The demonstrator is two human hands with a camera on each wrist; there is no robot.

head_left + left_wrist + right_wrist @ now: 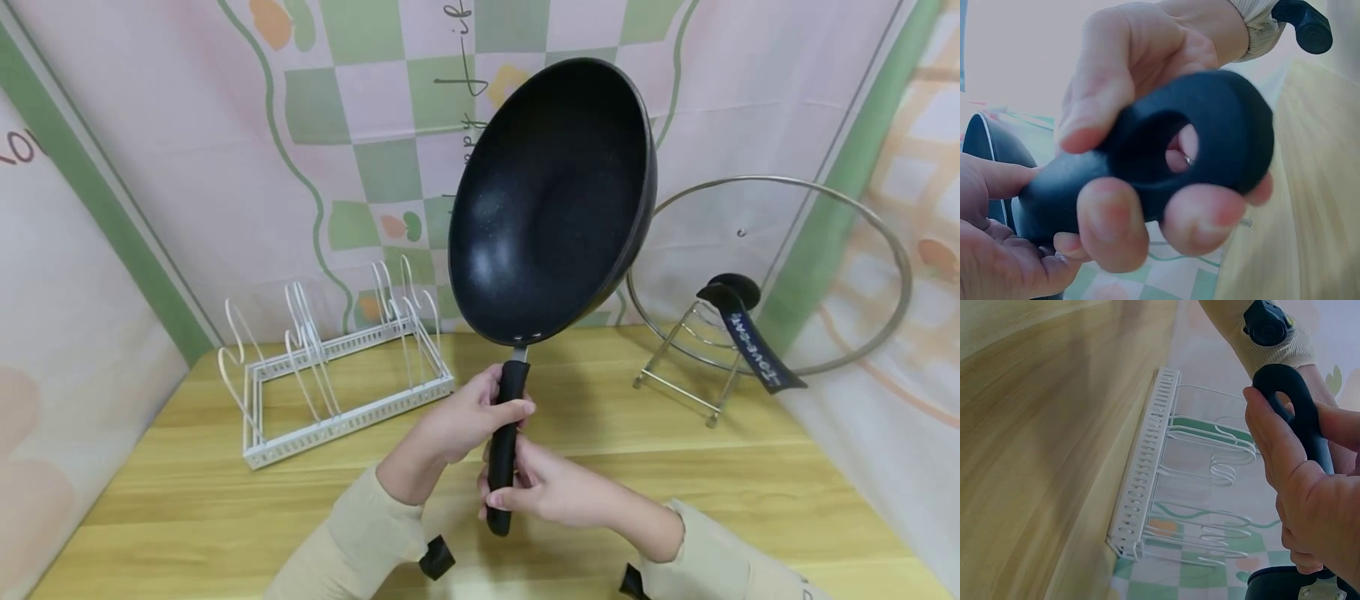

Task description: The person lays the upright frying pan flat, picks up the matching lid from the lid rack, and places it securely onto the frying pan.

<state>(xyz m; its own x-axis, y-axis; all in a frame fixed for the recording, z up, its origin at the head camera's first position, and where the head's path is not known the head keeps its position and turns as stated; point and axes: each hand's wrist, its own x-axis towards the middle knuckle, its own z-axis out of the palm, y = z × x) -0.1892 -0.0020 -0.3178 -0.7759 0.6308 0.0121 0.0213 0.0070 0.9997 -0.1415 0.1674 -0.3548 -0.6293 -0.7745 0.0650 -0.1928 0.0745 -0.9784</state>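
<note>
Both hands are clamping the black handle (pixel 504 442) of the wok (pixel 551 204): the left hand (pixel 468 417) is gripping its upper part, the right hand (pixel 551 487) its lower end. They are holding the pan upright above the wooden table (pixel 187 500), near its front edge. Toward the back left corner a white wire rack (pixel 337 375) is standing; toward the back right a glass lid (pixel 772 275) is leaning in a metal stand (pixel 686 367).

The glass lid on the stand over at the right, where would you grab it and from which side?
Probably by its black knob, reached from the front. The glass lid stands on edge in the wire stand, leaning toward the wall, so the knob faces forward; the thin metal rim offers a poorer hold. Both hands currently grip the pan's handle.
</note>
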